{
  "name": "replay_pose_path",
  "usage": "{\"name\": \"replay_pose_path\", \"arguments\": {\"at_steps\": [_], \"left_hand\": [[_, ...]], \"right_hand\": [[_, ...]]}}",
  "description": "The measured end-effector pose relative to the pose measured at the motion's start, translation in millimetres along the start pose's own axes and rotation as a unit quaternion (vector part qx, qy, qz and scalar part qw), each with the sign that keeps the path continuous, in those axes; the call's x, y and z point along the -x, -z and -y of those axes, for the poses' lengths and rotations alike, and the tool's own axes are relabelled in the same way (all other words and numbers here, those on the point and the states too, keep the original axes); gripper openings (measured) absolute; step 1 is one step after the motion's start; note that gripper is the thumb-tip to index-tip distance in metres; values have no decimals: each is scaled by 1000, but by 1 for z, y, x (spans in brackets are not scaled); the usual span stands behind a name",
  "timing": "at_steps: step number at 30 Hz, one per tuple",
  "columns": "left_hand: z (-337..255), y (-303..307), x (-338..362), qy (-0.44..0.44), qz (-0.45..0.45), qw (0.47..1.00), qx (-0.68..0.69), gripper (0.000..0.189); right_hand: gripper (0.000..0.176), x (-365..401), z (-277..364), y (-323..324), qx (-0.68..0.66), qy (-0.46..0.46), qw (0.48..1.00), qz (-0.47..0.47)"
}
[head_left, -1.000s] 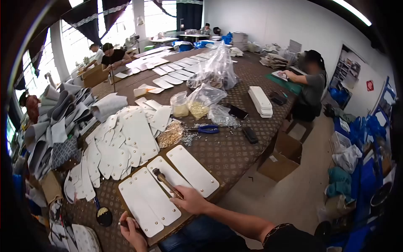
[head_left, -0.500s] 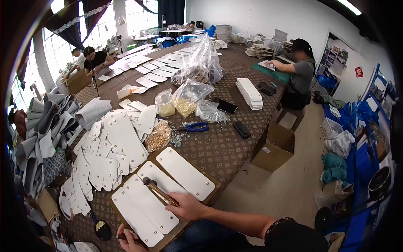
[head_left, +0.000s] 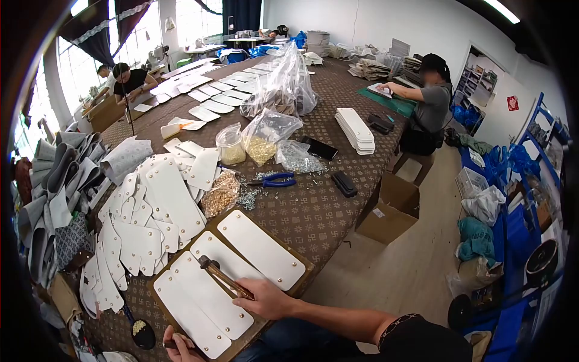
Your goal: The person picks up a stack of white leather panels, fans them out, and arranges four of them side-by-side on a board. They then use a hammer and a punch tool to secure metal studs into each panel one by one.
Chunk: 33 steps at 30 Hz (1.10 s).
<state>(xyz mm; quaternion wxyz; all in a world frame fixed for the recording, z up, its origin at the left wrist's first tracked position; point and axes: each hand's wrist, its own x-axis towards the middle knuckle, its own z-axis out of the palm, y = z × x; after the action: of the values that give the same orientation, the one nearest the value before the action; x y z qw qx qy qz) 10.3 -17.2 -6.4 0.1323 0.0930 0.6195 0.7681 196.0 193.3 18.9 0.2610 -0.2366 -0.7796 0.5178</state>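
Note:
My right hand [head_left: 265, 298] is closed around the wooden handle of a hammer [head_left: 224, 276], whose dark head rests over the white panels. Several white panels [head_left: 262, 248] with metal studs near their ends lie side by side on a brown board [head_left: 309, 269]. At the board's lower left corner, my left hand [head_left: 180, 347] is closed on a small dark rod-like tool [head_left: 170, 344]. A black spoon-like scoop [head_left: 142, 333] holding small gold pieces lies to the left of the board.
Beyond the board are a pile of white studded pieces [head_left: 175, 196], a bag of copper-coloured bits [head_left: 219, 194], blue-handled pliers [head_left: 277, 180], a jar [head_left: 230, 146] and a black case [head_left: 344, 184]. A cardboard box [head_left: 389, 211] stands by the table's right edge. Other people work farther off.
The whole view has shifted slightly, with the table items a little farther left. Both hands keep their holds, and the hammer remains over the panels.

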Motion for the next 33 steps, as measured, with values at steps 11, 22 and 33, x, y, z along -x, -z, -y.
{"name": "replay_pose_path", "arguments": {"at_steps": [11,22,33], "left_hand": [[3,6,-2,2,11,1000,7,28],[4,12,2,11,73,995,73,26],[-2,8,3,5,81,995,62,26]], "right_hand": [[33,0,0,1,6,4,1000,5],[33,0,14,1,-109,-142,983,24],[29,-2,27,7,-160,-151,975,15]]}}
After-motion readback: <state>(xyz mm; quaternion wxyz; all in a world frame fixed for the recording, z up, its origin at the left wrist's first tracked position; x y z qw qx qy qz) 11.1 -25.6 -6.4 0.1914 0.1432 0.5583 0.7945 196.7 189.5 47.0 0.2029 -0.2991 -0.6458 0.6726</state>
